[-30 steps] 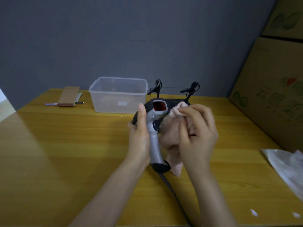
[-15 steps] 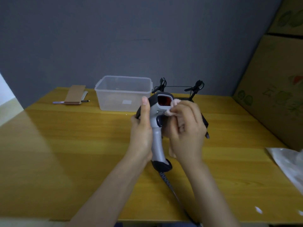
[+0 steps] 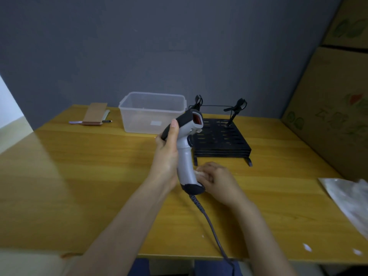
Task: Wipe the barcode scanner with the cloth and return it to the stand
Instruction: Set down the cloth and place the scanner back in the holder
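Note:
My left hand holds the grey and black barcode scanner upright above the table, thumb along its black head, red window facing right. My right hand is closed on a small pale pink cloth, pressed against the lower right side of the scanner's handle near the black base. Most of the cloth is hidden inside the fingers. The scanner's cable runs down off the table's front edge. The black slotted stand sits just behind the scanner, with nothing on it.
A clear plastic tub stands behind and left of the scanner. A cardboard piece and pens lie at the back left. Cardboard boxes wall off the right side. A crumpled plastic bag lies at the right edge of the wooden table.
My right hand with the cloth slid down from the scanner's head to the bottom of the handle. The stand behind is now uncovered. The left hand kept its hold.

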